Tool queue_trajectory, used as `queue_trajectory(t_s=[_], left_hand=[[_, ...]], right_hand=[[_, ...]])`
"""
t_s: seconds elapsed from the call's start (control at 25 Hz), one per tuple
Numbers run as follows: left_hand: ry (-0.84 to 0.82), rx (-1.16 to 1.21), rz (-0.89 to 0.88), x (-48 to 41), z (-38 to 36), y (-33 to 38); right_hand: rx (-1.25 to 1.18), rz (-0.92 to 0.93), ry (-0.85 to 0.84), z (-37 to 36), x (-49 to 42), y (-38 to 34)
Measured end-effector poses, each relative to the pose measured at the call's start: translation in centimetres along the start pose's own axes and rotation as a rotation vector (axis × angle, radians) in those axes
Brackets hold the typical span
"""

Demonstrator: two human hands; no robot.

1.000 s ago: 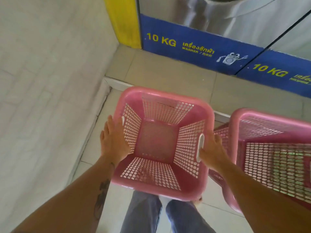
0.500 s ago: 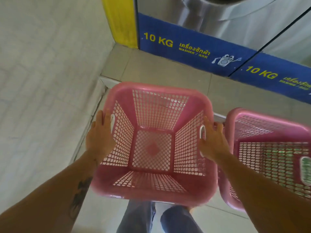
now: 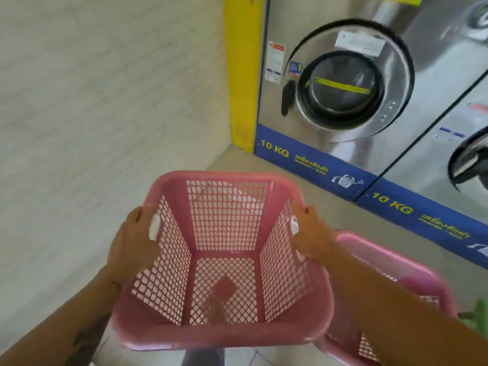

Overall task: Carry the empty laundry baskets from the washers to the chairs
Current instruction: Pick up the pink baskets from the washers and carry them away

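An empty pink lattice laundry basket (image 3: 224, 220) is lifted in front of me, its mouth tipped towards me. My left hand (image 3: 132, 244) grips its left rim at the handle slot. My right hand (image 3: 313, 233) grips the right rim at the other handle slot. A second pink basket (image 3: 412, 276) stands on the floor to the right, partly hidden behind my right forearm. Steel front-loading washers (image 3: 343, 83) with blue "10 KG" base strips stand ahead. No chairs are in view.
A pale brick wall (image 3: 92, 101) runs close along the left, ending at a yellow post (image 3: 241, 75) beside the first washer. Tiled floor (image 3: 330, 207) lies between me and the machines. Something green (image 3: 479, 315) shows at the right edge.
The basket has come up off the floor in both hands. My view has tilted upward, so the washer doors now show and the second basket has dropped lower right.
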State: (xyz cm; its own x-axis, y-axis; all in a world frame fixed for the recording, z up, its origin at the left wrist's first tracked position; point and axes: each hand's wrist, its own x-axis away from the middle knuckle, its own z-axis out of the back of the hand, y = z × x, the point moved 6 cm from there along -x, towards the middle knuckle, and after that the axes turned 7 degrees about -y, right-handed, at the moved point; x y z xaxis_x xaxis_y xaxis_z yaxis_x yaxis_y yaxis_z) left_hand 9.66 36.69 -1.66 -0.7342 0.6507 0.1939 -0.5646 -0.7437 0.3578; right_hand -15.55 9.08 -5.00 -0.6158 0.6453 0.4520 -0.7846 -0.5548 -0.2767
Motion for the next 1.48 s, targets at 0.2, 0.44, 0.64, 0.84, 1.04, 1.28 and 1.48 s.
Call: queue_trajectory(t_s=[0.2,0.44,0.64,0.84,1.04,1.28,1.48], left_hand=[[0.111,0.046,0.158,16.1,3.7,0.8],[0.328,0.246,0.378,33.0,4.6,-3.1],[0.447,0.355,0.568,46.0,4.1,-7.5],[0.576,0.418,0.714,61.9,4.3,-11.6],[0.705,0.387,0.856,81.7,4.1,-16.5],[0.775,0.302,1.069,100.7,5.0,-22.5],[0.818,0.219,1.257,111.9,6.0,-29.0]], right_hand=[[0.032,0.224,0.002,1.5,8.0,-1.5],[0.233,0.467,-0.055,1.2,16.5,-7.2],[0.328,0.641,-0.081,-2.7,25.0,-13.6],[0.394,0.799,-0.114,-9.6,36.4,-19.9],[0.457,0.941,-0.122,-18.1,52.2,-26.1],[0.404,1.076,-0.223,-29.3,66.7,-33.9],[0.433,1.196,-0.313,-37.3,76.8,-43.1]])
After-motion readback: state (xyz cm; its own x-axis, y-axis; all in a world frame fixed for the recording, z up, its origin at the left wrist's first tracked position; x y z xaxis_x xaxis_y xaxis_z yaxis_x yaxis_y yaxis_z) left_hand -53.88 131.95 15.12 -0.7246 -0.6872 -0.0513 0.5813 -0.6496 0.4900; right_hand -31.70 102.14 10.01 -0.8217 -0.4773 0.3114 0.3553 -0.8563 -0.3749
